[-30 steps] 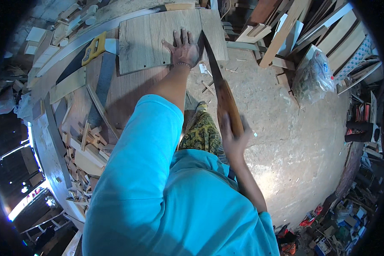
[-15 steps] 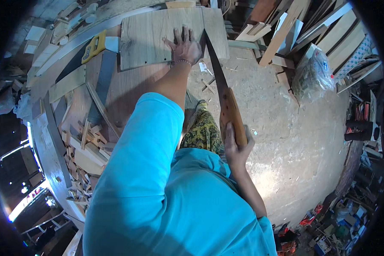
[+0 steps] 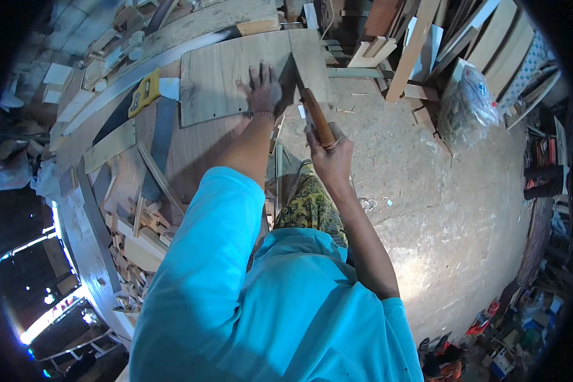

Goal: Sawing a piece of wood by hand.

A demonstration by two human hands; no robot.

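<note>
A pale wooden board [image 3: 213, 83] lies on the workbench, its right part jutting past the bench over the floor. My left hand [image 3: 263, 92] presses flat on the board with fingers spread, just left of a dark cut line. My right hand [image 3: 332, 156] grips the brown wooden handle of a handsaw [image 3: 318, 118]. The saw's dark blade meets the board at the cut, and much of its length is out of sight below the handle and board.
Left of the board lies another handsaw with a yellow handle [image 3: 145, 93]. Wood offcuts [image 3: 143, 239] crowd the bench's near left side. Planks [image 3: 415, 54] lean at the far right beside a clear plastic bag [image 3: 471, 105]. Small scraps dot the concrete floor [image 3: 439, 210].
My right hand has pushed the saw forward and down, so less blade shows. The whole view has shifted slightly, while my left hand stays flat on the board.
</note>
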